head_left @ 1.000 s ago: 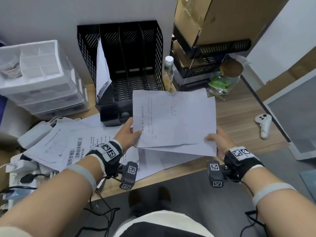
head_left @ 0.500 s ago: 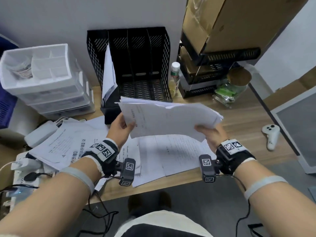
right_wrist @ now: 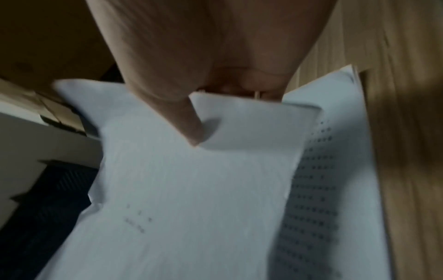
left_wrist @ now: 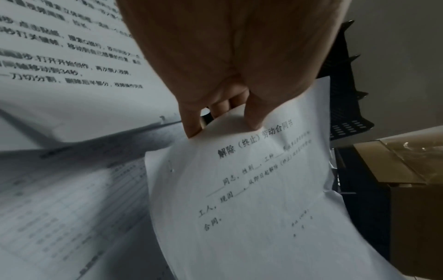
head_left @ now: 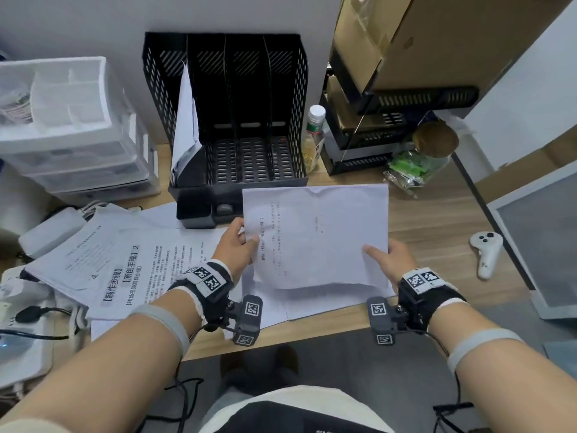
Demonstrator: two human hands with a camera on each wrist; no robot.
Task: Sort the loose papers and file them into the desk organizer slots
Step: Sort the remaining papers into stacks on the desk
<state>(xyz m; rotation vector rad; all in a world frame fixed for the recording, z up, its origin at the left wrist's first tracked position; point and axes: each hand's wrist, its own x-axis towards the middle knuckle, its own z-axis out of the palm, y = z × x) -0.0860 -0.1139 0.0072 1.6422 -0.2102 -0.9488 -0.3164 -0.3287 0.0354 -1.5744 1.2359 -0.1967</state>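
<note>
A thin stack of white printed papers (head_left: 318,235) is held flat above the desk, just in front of the black mesh desk organizer (head_left: 224,120). My left hand (head_left: 240,245) pinches its left edge, thumb on top (left_wrist: 254,115). My right hand (head_left: 387,260) pinches the lower right edge, thumb on the page (right_wrist: 191,130). The top sheet (left_wrist: 251,189) bears a short printed form. One sheet (head_left: 185,120) stands in the organizer's leftmost slot; the other slots hold nothing. More loose papers (head_left: 125,264) lie spread on the desk under and left of my hands.
A clear plastic drawer unit (head_left: 68,126) stands at back left. A small bottle (head_left: 313,132), black trays with cardboard boxes (head_left: 390,73) and a cork-lidded jar (head_left: 434,145) sit right of the organizer. A white game controller (head_left: 485,251) lies far right. Cables and a power strip (head_left: 18,307) crowd the left edge.
The stack, tilted nearly edge-on half a second ago, has come back down to face me flat. Both hands keep their grip on its two sides.
</note>
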